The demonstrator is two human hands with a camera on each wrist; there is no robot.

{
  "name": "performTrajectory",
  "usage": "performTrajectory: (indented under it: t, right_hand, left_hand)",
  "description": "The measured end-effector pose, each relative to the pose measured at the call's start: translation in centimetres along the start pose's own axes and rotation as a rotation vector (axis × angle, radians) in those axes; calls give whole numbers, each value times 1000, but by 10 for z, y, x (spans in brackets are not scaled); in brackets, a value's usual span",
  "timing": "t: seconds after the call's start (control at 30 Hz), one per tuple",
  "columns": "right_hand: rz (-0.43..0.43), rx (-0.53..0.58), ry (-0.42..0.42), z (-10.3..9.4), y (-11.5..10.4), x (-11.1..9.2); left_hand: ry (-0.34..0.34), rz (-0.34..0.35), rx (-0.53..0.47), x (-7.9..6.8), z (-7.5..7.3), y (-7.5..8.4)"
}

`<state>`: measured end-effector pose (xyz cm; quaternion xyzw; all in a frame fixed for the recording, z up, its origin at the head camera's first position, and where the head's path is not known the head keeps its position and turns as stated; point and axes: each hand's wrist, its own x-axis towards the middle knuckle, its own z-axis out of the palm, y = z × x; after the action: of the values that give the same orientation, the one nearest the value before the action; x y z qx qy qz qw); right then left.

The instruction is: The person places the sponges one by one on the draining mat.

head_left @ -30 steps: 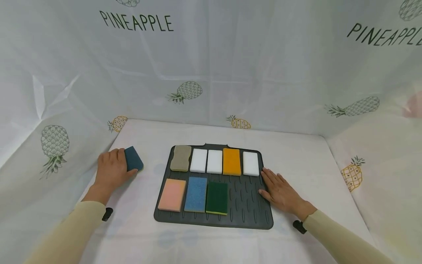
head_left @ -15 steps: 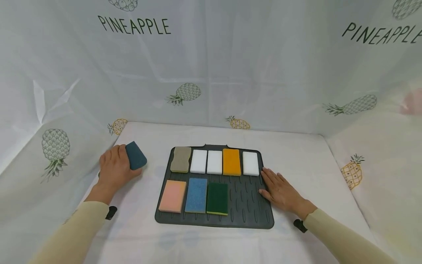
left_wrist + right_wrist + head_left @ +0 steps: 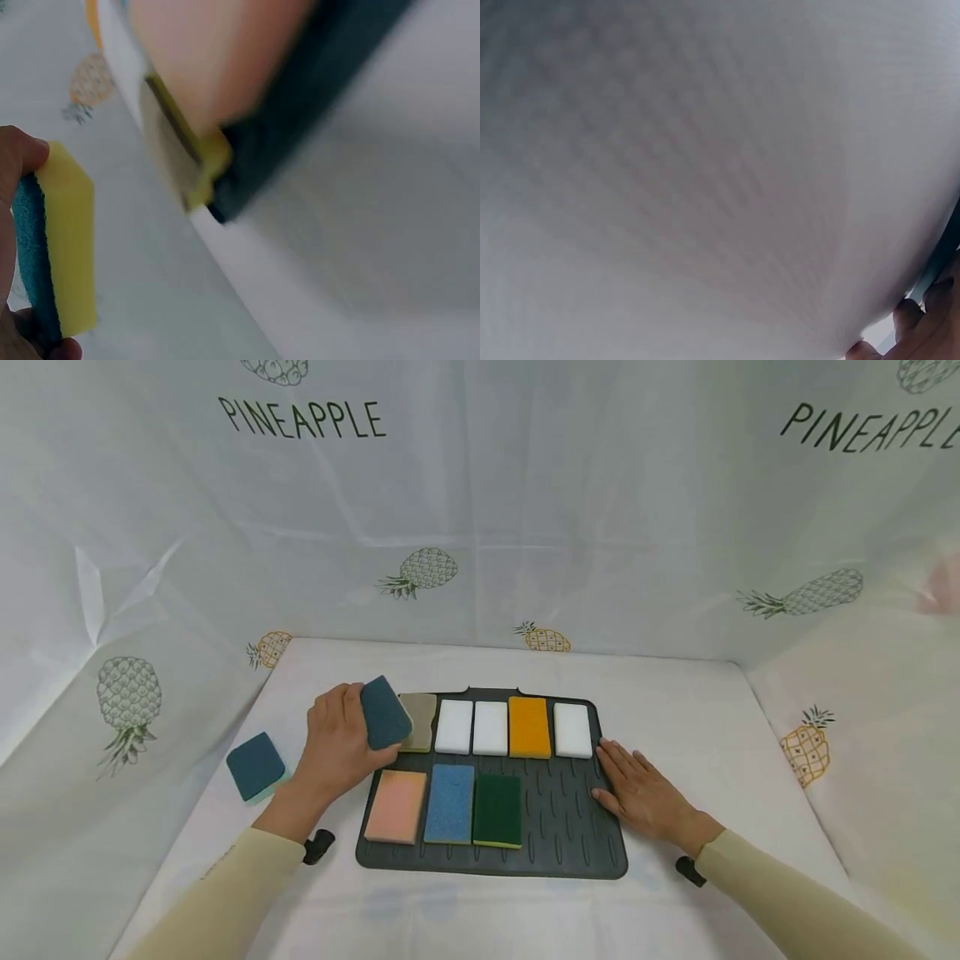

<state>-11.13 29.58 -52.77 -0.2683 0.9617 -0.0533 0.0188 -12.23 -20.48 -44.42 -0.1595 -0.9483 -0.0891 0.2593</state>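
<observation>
My left hand (image 3: 333, 747) grips a scouring sponge (image 3: 385, 712) with a dark blue-green scrubbing face. The left wrist view shows its yellow foam side (image 3: 73, 240) and fingers pinching it at both ends. It is held near the upper left corner of a dark ridged mat (image 3: 566, 814), covering part of a grey wavy-sided sponge (image 3: 420, 727) in the head view. Fingers extended, my right hand (image 3: 645, 789) lies with its fingertips against the mat's right edge. In the right wrist view only some fingers (image 3: 930, 322) appear at the lower right corner.
White sponges (image 3: 453, 727) and an orange one (image 3: 528, 727) form the mat's back row. Pink (image 3: 395, 807), blue (image 3: 449, 804) and dark green (image 3: 497, 811) sponges lie in front. Another dark blue sponge (image 3: 256, 766) with a pale green underside lies at the table's left.
My left hand has lifted the scouring sponge and carried it right, from the table's left side to the mat's corner. The dark blue sponge at left has come into view. My right hand stays put.
</observation>
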Motion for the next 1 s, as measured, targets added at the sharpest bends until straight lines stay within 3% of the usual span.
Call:
performTrajectory:
  t: [0.2, 0.43, 0.53, 0.7, 1.0]
  right_hand:
    - [0, 1, 5, 0, 0, 1]
    - [6, -19, -11, -1, 0, 1]
    - [8, -21, -15, -2, 0, 2]
    - [11, -10, -11, -2, 0, 1]
    - [2, 4, 12, -1, -1, 0]
  left_hand:
    - [-76, 32, -77, 7, 8, 49]
    - [-296, 74, -149, 11, 21, 103]
    - [-352, 99, -161, 12, 27, 124]
    - [-379, 155, -174, 15, 38, 156]
    - [-572, 252, -176, 11, 56, 197]
